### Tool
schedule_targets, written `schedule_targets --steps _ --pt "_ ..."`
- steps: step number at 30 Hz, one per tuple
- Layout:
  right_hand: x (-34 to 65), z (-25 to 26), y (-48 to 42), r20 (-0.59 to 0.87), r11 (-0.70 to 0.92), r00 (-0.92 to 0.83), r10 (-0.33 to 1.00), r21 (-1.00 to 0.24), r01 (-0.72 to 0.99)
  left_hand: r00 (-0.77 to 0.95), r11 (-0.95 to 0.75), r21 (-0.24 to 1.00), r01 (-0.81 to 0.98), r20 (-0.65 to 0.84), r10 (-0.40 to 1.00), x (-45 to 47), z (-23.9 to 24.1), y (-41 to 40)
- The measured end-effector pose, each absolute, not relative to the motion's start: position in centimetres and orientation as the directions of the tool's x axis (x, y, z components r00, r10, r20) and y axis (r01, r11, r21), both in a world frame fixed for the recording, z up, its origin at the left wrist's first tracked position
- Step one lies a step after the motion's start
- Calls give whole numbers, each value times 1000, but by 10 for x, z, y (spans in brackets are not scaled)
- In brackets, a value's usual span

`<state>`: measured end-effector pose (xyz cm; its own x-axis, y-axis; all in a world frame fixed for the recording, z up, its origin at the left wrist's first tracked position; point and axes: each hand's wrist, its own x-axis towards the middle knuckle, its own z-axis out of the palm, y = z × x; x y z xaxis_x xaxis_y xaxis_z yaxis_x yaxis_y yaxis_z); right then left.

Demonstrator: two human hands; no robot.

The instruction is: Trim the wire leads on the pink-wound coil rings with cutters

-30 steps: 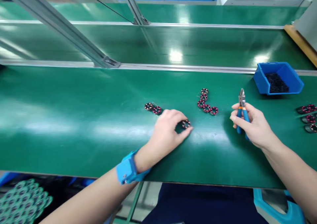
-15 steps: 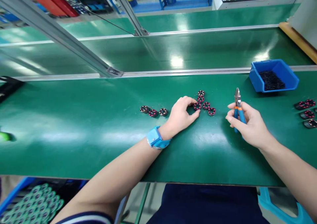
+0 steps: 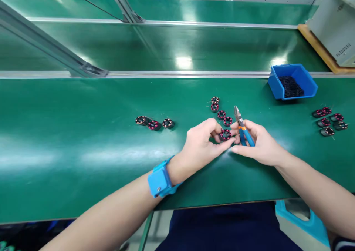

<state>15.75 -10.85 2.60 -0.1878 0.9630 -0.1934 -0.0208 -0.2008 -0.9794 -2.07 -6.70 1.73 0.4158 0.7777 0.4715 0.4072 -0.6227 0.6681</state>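
Now my left hand [image 3: 201,145] pinches a coil [image 3: 225,134] between fingertips, my right hand [image 3: 259,145] clenches the cutters [image 3: 242,127]; crowded so close, I reckon the blades could nick windings.

The left hand [image 3: 201,145] pinches a small black ring wound with pink coils [image 3: 225,134]; the right hand [image 3: 259,144] grips blue-handled cutting pliers [image 3: 243,129] beside 4 similar rings [image 3: 220,110].
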Motion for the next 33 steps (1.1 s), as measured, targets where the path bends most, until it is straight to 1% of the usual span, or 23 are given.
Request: schedule_targets --steps 2,6,9,12,15,17,19,21,24,26,27,28,30,32,33 --pt "157 25 -107 -205 -216 -170 964 -975 -49 394 -604 673 426 463 794 -22 19 -66" --pt "152 25 -106 -200 -209 -115 973 -975 -71 409 -618 617 486 465 785 -25 21 -66" --pt "147 25 -105 -164 -167 -56 985 -985 -52 453 -662 558 500 484 749 -25 21 -67" --pt "144 24 -103 -102 -102 -34 994 -995 13 495 -712 500 493 511 702 -23 21 -68" --pt "149 23 -100 -84 -82 -24 996 -994 78 492 -696 515 501 492 718 -23 20 -69" --pt "156 21 -98 -94 -96 28 995 -992 85 472 -667 536 517 472 745 -27 18 -69" --pt "164 20 -97 -103 -111 108 989 -991 76 457 -648 522 555 459 762 -36 14 -67" --pt "171 21 -97 -114 -126 165 980 -990 61 462 -632 446 633 438 771 -51 11 -63" --pt "174 23 -97 -104 -116 192 976 -992 53 452 -560 248 791 379 807 -79 11 -54" --pt "173 26 -98 -74 -88 185 980 -994 65 393 -481 147 864 399 828 -92 15 -47" --pt "173 28 -99 -55 -69 184 981 -995 74 369 -462 134 877 428 825 -95 18 -42" --pt "172 29 -99 -36 -52 184 982 -995 81 360 -468 148 871 455 815 -95 21 -37" --pt "171 30 -99 -8 -25 190 982 -996 89 390 -531 231 815 459 799 -87 25 -26" --pt "171 28 -98 9 -11 198 980 -995 97 430 -564 344 751 393 813 -70 24 -13" --pt "171 27 -98 11 -9 201 980 -995 102 427 -541 398 741 342 837 -61 22 -7"
